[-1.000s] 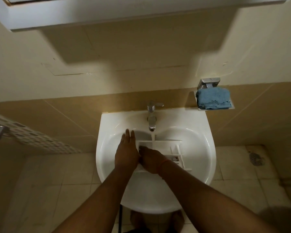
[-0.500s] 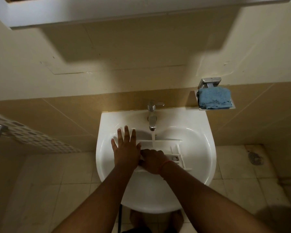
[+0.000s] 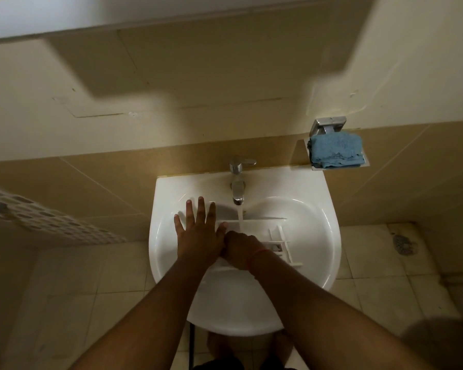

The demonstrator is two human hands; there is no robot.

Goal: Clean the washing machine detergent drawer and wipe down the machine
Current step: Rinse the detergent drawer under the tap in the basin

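A white plastic detergent drawer (image 3: 274, 236) lies across the bowl of a white sink (image 3: 318, 252). Water runs from the chrome tap (image 3: 238, 186) onto the drawer's far edge. My left hand (image 3: 198, 231) is spread flat with straight fingers over the drawer's left end. My right hand (image 3: 238, 251) has its fingers curled down into the drawer's near left part. Whether the curled fingers hold anything is hidden.
A folded blue cloth (image 3: 336, 152) sits on a metal wall dish to the right of the sink. A white perforated basket (image 3: 51, 222) stands at the left. A floor drain (image 3: 402, 244) is at the right on the tiled floor.
My left hand has spread its fingers and slid a little farther over the drawer's left end. My right hand stays on the drawer. Water keeps running.
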